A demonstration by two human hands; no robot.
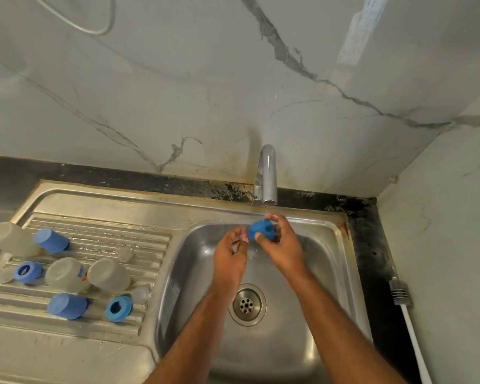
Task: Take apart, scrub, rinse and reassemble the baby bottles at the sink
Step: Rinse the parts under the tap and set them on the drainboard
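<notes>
My right hand (281, 246) grips a blue bottle collar (261, 229) under the tap (267, 176), where a thin stream of water falls onto it. Just left of it, my left hand (230, 256) has its fingers curled; a small clear piece seems pinched in them, but I cannot make it out. Both hands are over the steel sink basin (316, 273). On the drainboard (94, 234) lie clear bottle bodies (65, 274) (110, 274) (10, 239), blue caps (52, 241) (67, 306), blue collars (119, 308) (28, 271) and clear teats (125, 254) (141, 293).
A bottle brush (399, 293) with a white handle lies on the dark counter (372, 259) right of the sink, by the side wall. The drain (247, 304) sits in the basin's middle below my forearms. A marble-patterned wall rises behind the tap.
</notes>
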